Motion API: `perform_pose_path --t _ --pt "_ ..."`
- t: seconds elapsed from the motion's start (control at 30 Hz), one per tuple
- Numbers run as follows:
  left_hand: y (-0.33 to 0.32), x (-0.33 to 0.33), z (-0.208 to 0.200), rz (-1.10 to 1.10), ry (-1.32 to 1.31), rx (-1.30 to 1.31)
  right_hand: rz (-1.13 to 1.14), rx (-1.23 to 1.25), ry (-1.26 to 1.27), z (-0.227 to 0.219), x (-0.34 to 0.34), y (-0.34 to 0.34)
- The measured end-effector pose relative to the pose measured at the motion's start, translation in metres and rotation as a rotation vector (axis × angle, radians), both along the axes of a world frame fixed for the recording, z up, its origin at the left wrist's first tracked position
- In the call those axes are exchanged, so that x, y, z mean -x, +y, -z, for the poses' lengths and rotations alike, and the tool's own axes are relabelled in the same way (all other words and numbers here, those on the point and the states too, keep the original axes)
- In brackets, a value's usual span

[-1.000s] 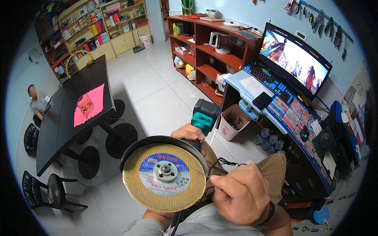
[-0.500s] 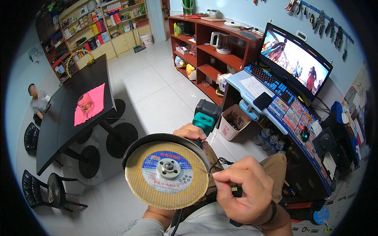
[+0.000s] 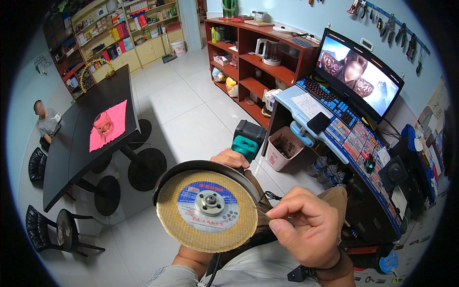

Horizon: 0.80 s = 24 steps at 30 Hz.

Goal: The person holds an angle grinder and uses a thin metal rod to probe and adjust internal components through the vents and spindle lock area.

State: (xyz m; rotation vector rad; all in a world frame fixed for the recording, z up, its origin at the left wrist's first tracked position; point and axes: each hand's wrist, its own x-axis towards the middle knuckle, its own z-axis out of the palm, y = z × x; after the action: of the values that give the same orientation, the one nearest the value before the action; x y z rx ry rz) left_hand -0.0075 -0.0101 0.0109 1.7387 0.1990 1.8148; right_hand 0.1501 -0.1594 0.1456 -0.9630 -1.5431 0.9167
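The grinder's (image 3: 245, 149) long axis slants forward and right, teal-and-black tail (image 3: 251, 131) outermost, yellow disc (image 3: 208, 234) facing up; left hand (image 3: 230, 158) grips it; right hand (image 3: 310, 228) pinches, on what I cannot tell.

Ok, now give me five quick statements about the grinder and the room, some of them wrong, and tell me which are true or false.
1. The grinder's disc is yellowish around its label. True.
2. The right hand grips the grinder. False: the left hand does; the right hand is beside the disc, thumb and forefinger pinched together.
3. A dark guard curves around part of the disc's edge. True.
4. The monitor is dark. False: the monitor shows a lit picture.
5. A glass rests on the pink cloth. True.
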Motion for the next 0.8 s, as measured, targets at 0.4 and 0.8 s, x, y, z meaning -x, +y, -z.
perform_pose_path --t 0.4,0.8 --pt "0.010 -0.004 0.006 -0.004 -0.006 -0.010 -0.130 0.280 0.309 -0.002 -0.010 0.002" --pt "0.002 -0.023 0.035 0.343 -0.184 0.250 0.274 0.006 0.043 -0.003 0.005 -0.002"
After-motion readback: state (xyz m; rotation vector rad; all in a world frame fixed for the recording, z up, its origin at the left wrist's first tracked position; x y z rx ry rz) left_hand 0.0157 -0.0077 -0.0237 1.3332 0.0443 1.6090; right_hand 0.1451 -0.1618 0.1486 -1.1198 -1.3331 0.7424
